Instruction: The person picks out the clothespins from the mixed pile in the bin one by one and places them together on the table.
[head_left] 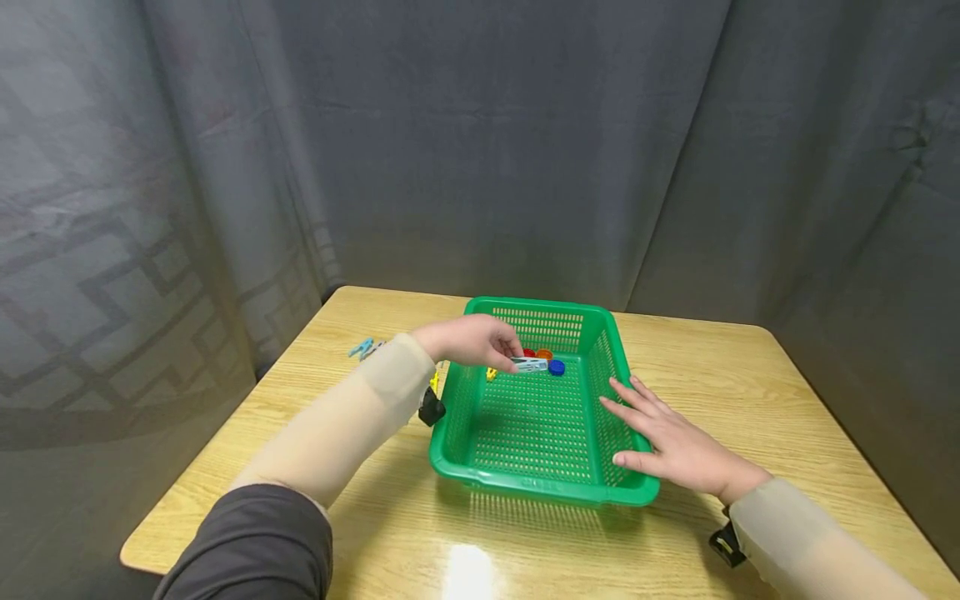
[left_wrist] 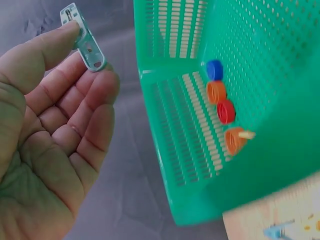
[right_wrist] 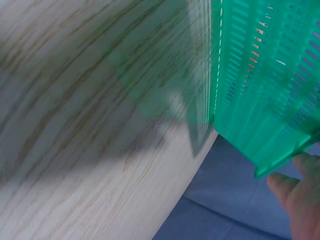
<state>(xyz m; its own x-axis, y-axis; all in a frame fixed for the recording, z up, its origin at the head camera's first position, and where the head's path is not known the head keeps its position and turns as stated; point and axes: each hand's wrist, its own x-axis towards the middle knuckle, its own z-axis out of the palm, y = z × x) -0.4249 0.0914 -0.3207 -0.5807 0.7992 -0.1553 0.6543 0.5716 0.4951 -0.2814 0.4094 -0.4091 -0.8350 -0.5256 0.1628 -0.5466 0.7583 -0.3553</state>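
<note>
My left hand [head_left: 474, 340] pinches a pale blue clothespin [head_left: 532, 364] between thumb and fingers, above the far part of a green plastic basket [head_left: 525, 486]. In the left wrist view the same clothespin [left_wrist: 94, 59] juts past the fingertips. Inside the basket, a blue cap [head_left: 557, 367], an orange cap [head_left: 544, 355] and a red cap [head_left: 529, 352] lie in a row near the far wall, with another orange cap [left_wrist: 234, 141] beyond. A small yellow piece [head_left: 491, 374] is nearby. My right hand [head_left: 678, 442], fingers spread, rests on the basket's right rim.
The basket stands on a wooden table [head_left: 750, 400]. Left of it lie a light blue clothespin [head_left: 362, 347], a greyish one, and a yellow piece [head_left: 434, 381] partly behind my left wrist. Grey curtains [head_left: 480, 167] hang behind the table.
</note>
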